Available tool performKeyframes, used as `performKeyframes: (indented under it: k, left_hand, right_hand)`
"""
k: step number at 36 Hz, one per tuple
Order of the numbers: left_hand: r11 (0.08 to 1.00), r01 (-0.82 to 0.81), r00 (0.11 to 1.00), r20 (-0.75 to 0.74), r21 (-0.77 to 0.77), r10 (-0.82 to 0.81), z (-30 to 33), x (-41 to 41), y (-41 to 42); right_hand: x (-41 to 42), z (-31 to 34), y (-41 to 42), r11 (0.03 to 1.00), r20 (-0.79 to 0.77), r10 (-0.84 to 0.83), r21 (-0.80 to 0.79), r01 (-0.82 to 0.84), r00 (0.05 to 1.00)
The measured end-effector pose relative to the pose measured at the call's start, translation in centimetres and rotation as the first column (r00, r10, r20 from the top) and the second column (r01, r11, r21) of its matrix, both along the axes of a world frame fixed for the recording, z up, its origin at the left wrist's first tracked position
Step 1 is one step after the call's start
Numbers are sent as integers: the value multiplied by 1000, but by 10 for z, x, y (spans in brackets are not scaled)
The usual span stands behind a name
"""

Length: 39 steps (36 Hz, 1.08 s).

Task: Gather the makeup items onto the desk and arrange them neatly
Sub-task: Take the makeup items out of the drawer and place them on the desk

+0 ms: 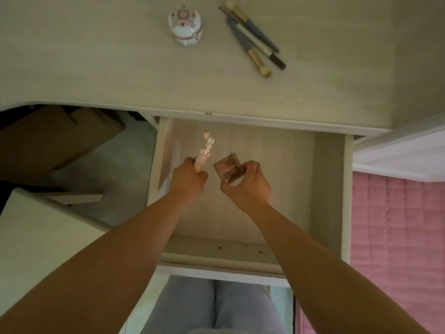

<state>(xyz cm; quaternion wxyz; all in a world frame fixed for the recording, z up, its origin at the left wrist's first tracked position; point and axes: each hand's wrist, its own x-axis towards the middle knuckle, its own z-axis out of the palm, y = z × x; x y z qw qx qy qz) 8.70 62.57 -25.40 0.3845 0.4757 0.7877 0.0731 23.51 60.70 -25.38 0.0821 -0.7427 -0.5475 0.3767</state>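
Note:
Both my hands are inside the open drawer [327, 189] under the pale desk [96, 68]. My left hand [187, 178] grips the lower end of a pink tube with a rabbit-shaped cap [206, 150], which points away from me. My right hand [248, 184] holds a small brown square compact [228, 169] by its right edge, tilted. On the desk top stand a white and pink round jar [185, 26] and a bundle of makeup brushes [252, 39] lying diagonally to its right.
A cardboard box [53, 138] sits on the floor under the desk at left. A white chair or furniture corner [36, 237] is at lower left. A pink quilted bed cover [397, 237] lies to the right. My legs in light trousers [212, 307] are below the drawer front.

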Motion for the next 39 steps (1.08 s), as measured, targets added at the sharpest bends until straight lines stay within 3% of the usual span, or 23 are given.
performKeyframes:
  k: [5, 13, 21, 27, 33, 39]
  left_hand:
    - [977, -31, 991, 136, 211, 2, 46, -8, 0]
    - [874, -50, 997, 70, 483, 19, 111, -29, 52]
    - [930, 101, 986, -163, 353, -45, 132, -56, 129]
    - [952, 43, 985, -171, 304, 11, 119, -62, 158]
    - [946, 74, 984, -177, 316, -17, 102, -63, 174]
    - [925, 227, 931, -346, 304, -115, 94, -61, 194]
  right_hand:
    - [-5, 49, 15, 985, 12, 12, 172, -14, 1000]
    - [-21, 109, 81, 918, 80, -23, 397, -10, 997]
    - [-35, 114, 143, 964, 302, -5, 254, -75, 953]
    - [-49, 104, 167, 968, 397, -4, 234, -96, 918]
    - [-59, 97, 184, 962, 399, -43, 263, -70, 916]
    - [-61, 91, 193, 954, 409, -71, 294, -58, 910]
